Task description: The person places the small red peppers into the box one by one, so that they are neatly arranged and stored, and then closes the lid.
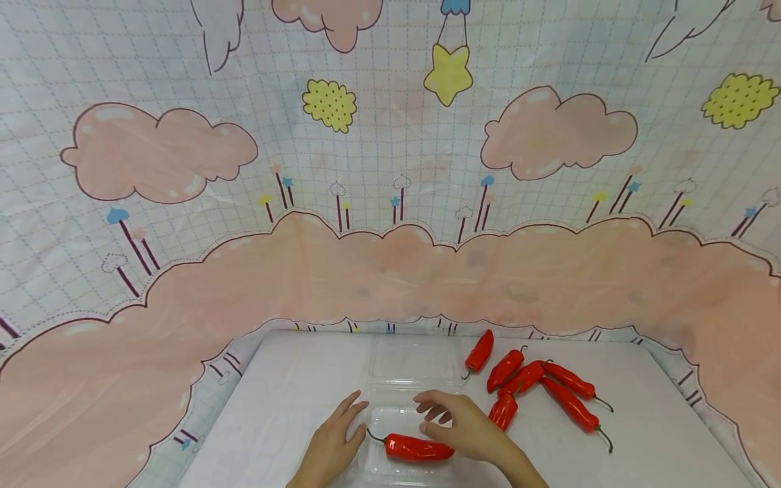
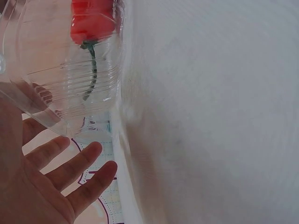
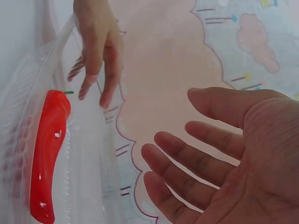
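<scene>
A red chili pepper (image 1: 417, 448) with a green stem lies crosswise in the near half of a clear plastic clamshell box (image 1: 396, 415); the box's lid (image 1: 415, 362) lies folded back behind it. Beside the box's left side is my left hand (image 1: 331, 440), fingers spread and nothing held. I cannot tell whether it touches the plastic. My right hand (image 1: 460, 427) hovers over the box's right side near the pepper's tip. Its fingers (image 3: 187, 168) are loosely bent and hold nothing in the right wrist view. That view also shows the pepper (image 3: 49, 154) lying in the box.
Several more red chili peppers (image 1: 570, 404) lie on the white table (image 1: 659, 434) to the right of the box. One of them (image 1: 503, 410) is close by my right hand. A patterned cloth (image 1: 390, 271) with clouds rises behind the table.
</scene>
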Demonstrator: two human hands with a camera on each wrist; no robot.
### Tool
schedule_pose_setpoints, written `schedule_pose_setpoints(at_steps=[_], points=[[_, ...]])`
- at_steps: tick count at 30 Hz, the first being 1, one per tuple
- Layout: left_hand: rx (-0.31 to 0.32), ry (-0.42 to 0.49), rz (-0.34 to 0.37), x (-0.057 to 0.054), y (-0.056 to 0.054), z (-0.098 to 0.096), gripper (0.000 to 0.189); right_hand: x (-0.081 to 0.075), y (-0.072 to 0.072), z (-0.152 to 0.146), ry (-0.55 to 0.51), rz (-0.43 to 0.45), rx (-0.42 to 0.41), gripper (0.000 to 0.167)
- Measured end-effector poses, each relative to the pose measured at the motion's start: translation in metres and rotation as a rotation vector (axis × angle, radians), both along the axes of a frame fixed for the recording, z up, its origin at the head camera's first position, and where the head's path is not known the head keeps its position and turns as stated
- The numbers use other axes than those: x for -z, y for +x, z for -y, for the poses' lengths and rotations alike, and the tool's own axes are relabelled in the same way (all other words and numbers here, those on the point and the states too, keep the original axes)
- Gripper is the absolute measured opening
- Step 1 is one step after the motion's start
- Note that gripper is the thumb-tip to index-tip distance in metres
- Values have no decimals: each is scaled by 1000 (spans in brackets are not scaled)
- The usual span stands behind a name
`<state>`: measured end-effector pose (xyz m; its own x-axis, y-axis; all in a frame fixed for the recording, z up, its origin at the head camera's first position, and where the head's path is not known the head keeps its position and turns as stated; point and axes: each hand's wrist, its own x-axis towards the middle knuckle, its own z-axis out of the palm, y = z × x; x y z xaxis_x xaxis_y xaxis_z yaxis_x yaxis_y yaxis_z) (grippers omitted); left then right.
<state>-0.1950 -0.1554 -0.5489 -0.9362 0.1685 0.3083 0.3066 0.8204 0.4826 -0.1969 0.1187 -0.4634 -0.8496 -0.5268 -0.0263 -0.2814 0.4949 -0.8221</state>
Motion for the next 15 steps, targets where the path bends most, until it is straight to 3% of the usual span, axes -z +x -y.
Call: schedule_pose_setpoints(at_steps=[15], points=[[12, 2, -20, 3, 0, 1, 37, -13, 2, -20, -11, -85, 101, 40]])
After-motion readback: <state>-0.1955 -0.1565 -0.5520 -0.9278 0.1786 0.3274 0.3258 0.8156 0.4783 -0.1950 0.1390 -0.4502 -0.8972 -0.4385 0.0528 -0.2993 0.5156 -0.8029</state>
